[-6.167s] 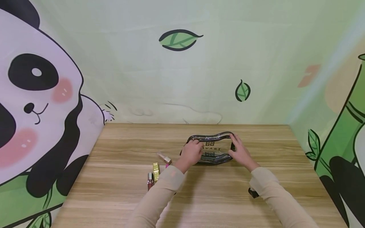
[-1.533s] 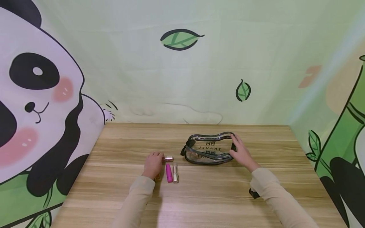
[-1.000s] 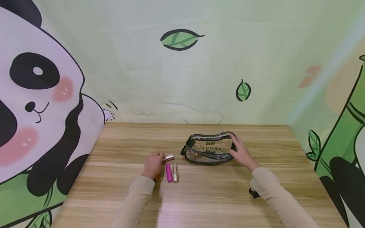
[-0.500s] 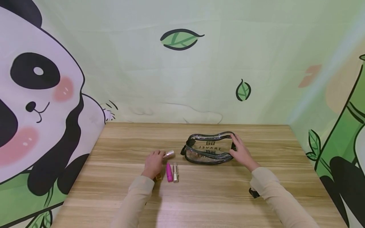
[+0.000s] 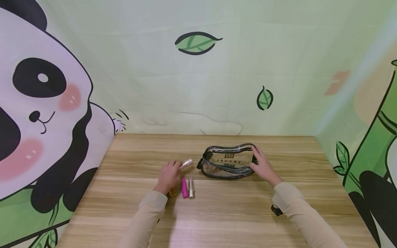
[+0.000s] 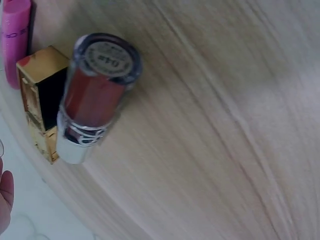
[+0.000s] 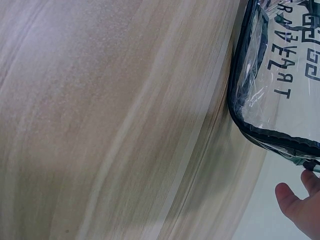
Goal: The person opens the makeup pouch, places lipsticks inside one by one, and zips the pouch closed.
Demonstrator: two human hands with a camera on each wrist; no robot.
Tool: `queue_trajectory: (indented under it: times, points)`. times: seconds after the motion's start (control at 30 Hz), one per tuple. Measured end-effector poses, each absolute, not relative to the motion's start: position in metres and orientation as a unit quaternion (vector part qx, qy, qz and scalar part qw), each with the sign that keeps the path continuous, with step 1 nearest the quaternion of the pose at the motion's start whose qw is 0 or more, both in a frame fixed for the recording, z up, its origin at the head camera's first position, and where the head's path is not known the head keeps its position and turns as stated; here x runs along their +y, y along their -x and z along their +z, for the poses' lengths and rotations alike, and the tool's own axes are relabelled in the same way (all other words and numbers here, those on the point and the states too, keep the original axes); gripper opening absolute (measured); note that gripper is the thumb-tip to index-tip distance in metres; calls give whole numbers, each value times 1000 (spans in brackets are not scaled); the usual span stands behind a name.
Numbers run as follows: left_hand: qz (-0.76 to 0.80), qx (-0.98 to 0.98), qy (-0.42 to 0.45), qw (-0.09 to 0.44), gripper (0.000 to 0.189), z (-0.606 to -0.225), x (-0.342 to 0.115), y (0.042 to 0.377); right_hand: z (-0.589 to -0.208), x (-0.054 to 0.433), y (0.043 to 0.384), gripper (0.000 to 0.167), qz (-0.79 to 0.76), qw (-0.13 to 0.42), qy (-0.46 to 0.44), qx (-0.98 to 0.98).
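In the head view, my left hand [image 5: 169, 175] pinches a shiny silver-pink lipstick tube [image 5: 186, 163], tilted with its far end toward the pouch. A clear, black-trimmed cosmetic pouch [image 5: 229, 174] stands with its top open. My right hand [image 5: 263, 168] holds the pouch's right end, fingers at the back rim and thumb in front. Beside my left hand lie a magenta tube [image 5: 184, 188] and a clear-capped lipstick [image 5: 191, 188]. A gold lipstick [image 5: 172, 192] is partly hidden by the hand. The left wrist view shows a red lip gloss [image 6: 95, 100] beside the gold one.
The wooden table [image 5: 217, 220] meets a panda-print backdrop [image 5: 149, 86] at its far edge. A small black object [image 5: 276, 210] lies partly under my right sleeve.
My left hand has moved from the pouch to the cosmetics and taken hold of the lipstick tube. Its far end has swung up and away. The right hand has stayed at the pouch.
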State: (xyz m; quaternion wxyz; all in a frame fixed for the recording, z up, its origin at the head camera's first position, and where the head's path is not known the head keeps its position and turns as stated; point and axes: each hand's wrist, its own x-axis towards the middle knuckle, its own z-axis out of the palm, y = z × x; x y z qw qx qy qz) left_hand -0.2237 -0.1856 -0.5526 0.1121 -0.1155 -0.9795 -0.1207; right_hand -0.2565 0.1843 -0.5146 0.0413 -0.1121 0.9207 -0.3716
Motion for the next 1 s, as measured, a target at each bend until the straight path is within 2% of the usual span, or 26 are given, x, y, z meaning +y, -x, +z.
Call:
queue_trajectory:
  times: [0.2,0.53,0.87,1.0]
  points:
    - [-146,-971,124,143,26,-546,-183,224,-514,184,256,76,-367,46,108,923]
    - [-167,-966,124,153,31,-529,-177,225,-514,183,257,76,-363,42,110,924]
    - [-169,-949,160,212,30,-520,-170,227,-515,183,257,75,-360,40,112,925]
    - [-172,-945,174,216,32,-513,-165,227,-515,184,257,75,-360,38,114,925]
